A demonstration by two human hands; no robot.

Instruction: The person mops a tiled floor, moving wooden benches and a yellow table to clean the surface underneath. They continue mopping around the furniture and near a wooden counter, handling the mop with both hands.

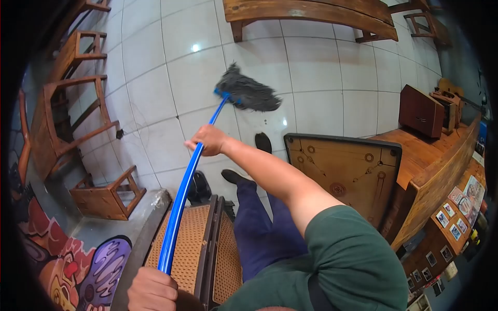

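Note:
A blue mop handle runs from the lower left up to a grey mop head lying on the white tiled floor. My left hand is closed round the top end of the handle, at the bottom of the view. Further down the handle, my right hand grips it with the arm stretched forward. The mop's strands spread to the right of its blue fitting. A few small dark specks lie on the tiles just below the strands.
Wooden stools and chairs stand at the left. A long wooden bench crosses the top. A framed board leans beside a wooden counter at the right. Woven-cane furniture is near my legs.

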